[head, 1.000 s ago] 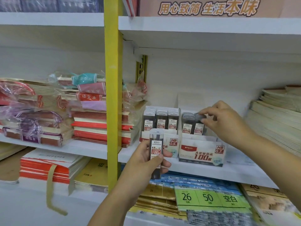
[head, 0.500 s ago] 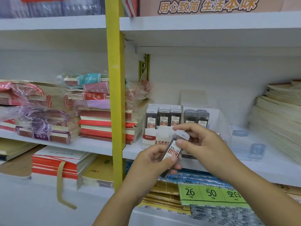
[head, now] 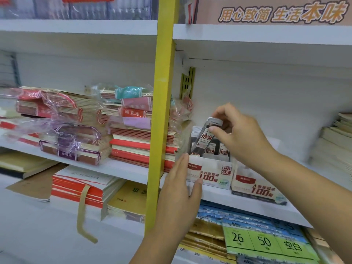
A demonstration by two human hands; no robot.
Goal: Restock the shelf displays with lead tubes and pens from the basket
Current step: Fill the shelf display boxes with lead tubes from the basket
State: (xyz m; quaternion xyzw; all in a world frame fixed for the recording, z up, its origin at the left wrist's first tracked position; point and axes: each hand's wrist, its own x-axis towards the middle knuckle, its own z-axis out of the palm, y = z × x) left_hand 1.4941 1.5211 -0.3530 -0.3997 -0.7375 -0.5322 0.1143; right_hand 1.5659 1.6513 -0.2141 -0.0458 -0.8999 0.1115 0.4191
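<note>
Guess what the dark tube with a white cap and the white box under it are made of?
Dark white-capped lead tube: probably glossy, smoky clear plastic; its surface shines. White red-printed display box: likely matte printed cardboard; thin flat walls.

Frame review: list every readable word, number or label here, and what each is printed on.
"用心致简 生活本味": banner at the top.
"语文本": red band of a notebook bundle.
"HB 0.5", "100": left display box.
"100": right display box.
"0.5", "100": lead tube in the right hand.
"26", "50", "空白": green label.
Smaller print elsewhere: too blurred.
</note>
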